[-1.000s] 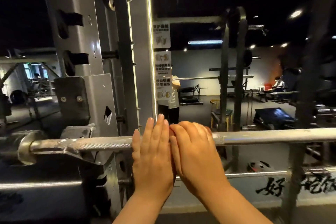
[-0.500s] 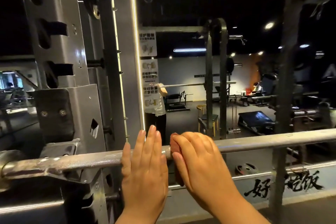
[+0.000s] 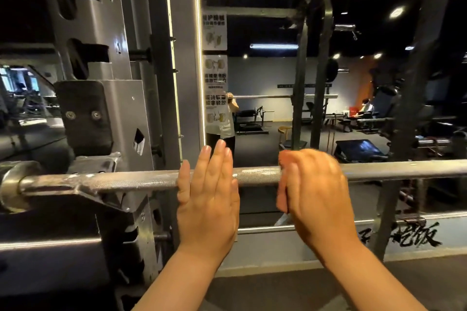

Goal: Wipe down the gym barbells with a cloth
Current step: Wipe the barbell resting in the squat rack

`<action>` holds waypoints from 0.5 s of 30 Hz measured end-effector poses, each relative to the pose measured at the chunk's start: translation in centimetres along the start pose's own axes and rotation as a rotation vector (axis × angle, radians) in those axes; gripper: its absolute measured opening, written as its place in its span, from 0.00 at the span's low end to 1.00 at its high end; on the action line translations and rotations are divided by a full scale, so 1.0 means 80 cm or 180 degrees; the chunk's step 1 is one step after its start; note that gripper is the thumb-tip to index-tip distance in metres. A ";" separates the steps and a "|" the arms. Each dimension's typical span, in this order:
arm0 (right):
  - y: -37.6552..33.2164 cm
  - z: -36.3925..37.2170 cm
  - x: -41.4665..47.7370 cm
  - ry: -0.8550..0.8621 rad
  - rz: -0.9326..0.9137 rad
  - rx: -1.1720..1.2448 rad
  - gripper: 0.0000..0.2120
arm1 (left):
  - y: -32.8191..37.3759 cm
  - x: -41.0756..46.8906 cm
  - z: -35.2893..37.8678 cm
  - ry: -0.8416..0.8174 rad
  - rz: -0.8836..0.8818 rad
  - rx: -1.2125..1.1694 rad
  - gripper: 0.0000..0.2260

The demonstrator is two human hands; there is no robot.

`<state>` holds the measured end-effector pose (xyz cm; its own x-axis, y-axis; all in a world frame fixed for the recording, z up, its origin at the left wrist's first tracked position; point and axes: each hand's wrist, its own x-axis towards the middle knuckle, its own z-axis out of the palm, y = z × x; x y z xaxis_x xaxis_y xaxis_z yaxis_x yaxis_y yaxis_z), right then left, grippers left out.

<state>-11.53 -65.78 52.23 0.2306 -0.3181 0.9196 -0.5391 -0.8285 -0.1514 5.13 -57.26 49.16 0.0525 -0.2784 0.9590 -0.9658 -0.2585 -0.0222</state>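
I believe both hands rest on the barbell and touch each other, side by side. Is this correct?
Not quite. The left hand and the right hand both rest on the barbell, but they are apart: the head view shows bare bar between them.

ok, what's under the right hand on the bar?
The right hand curls over a reddish cloth on the barbell. Only the cloth's blurred edge shows, at the hand's left edge. The rest of it, and that stretch of bar, is covered.
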 end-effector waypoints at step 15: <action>0.000 0.000 -0.003 0.0054 0.0145 0.0186 0.16 | 0.005 -0.001 0.005 0.0076 -0.0093 -0.0027 0.22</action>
<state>-11.58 -65.71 51.99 0.1928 -0.3485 0.9173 -0.5004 -0.8390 -0.2136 4.87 -57.67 48.98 0.0749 -0.2488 0.9657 -0.9660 -0.2585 0.0084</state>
